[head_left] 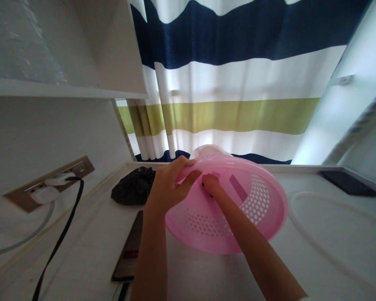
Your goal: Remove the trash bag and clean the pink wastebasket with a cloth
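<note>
A pink plastic colander (pixel 203 240) with rows of round holes is tilted up over the white table, its open side facing me. My left hand (pixel 172 184) is closed on its upper left rim, thumb on the inside. Inside the colander, my right hand (pixel 211 184) is closed near the bottom, and small dark bits of something show beside its fingers. What that dark thing is cannot be made out. Behind the colander's far rim rises a paler pink rounded thing (pixel 209 150), mostly hidden.
A black plastic bag (pixel 133 186) lies left of my hands, with a dark phone-like slab (pixel 130 251) nearer me. Plugs sit in the wall socket (pixel 78 168), trailing cords. On the right are a flat black object (pixel 347 183) and a pale cable (pixel 307 234). A striped curtain (pixel 238 117) hangs behind.
</note>
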Tool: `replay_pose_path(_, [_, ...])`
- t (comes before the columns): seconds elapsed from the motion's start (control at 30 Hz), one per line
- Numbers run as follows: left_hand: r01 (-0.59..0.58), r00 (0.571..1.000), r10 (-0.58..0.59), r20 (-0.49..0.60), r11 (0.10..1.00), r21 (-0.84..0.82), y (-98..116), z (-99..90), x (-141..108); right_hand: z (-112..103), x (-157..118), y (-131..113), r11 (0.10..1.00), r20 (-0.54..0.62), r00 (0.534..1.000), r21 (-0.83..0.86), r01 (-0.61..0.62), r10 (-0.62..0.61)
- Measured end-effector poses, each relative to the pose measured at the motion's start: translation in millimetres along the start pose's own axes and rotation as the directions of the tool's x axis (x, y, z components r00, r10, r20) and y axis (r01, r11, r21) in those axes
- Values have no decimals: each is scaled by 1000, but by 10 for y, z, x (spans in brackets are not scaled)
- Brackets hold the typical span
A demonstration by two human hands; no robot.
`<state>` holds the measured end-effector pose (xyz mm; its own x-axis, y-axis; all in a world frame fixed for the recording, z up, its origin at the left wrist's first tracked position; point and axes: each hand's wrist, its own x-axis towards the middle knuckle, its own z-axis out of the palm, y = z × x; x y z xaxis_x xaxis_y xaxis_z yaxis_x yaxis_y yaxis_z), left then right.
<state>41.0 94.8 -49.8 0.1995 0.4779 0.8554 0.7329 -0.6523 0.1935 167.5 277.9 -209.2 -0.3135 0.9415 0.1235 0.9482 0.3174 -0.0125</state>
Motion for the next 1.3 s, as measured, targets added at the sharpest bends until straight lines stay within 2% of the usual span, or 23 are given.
replay_pose_path(0.13, [-30,1000,30,-4,999,-26,-31,12,5,50,101,15,999,-16,999,17,-30,30])
replay_pose_path(0.27, [3,1000,-3,-1,1000,-13,-19,12,14,64,109,26,999,-3,1000,23,-23,23])
replay_pose_path(0.4, [76,996,-75,40,996,-42,57,12,32,16,42,62,1000,42,999,4,8,-8])
replay_pose_path(0.5, [91,994,-87,66,993,-70,103,13,37,-72,-43,104,998,108,993,-12,58,-56])
replay_pose_path(0.67, [70,996,-66,53,995,-68,105,8,15,-269,-252,113,990,197,972,-32,135,-127])
replay_pose_path(0.97, [45,997,-40,65,997,-65,185,-6,-34,-461,-809,-40,962,222,945,-75,262,-240])
replay_pose_path(1.17, [28,996,-24,87,998,-49,268,-16,-12,-488,-1189,-74,932,174,927,-87,351,-333])
replay_pose_path(1.3, [37,996,-33,85,998,-44,276,-28,-9,-452,-1256,-136,940,79,937,-10,341,-339])
